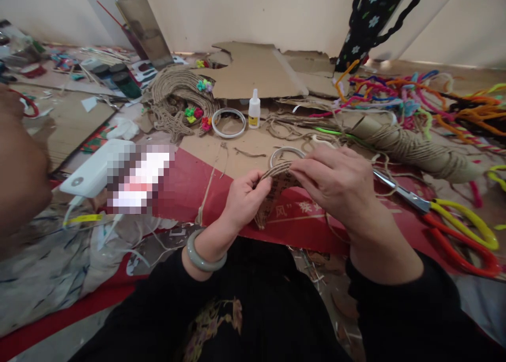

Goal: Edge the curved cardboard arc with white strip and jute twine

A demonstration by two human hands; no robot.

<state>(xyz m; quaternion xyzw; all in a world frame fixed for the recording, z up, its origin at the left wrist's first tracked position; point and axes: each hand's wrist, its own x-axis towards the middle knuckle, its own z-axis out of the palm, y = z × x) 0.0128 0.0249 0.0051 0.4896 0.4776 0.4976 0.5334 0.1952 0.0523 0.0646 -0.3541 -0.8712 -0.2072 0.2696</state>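
Between my two hands is a curved cardboard piece (279, 189) with printed writing, its upper edge lined with brown twine (280, 168). My left hand (247, 196) pinches the twine-covered edge at its left end. The fingers of my right hand (336, 180) are closed at the right end of the twine, their tips pressed together there. Just behind the piece lies a white ring (286, 152), partly hidden by my right hand. A small white glue bottle (254, 110) stands upright farther back, beside another white ring (229, 135).
Scissors with yellow and red handles (419, 204) lie to the right, below a twine-wound tube (419, 148) and colourful pipe cleaners (411, 96). A twine-covered craft piece (174, 96) sits back left. A power bank (98, 167) lies left, near another person's arm (21, 177).
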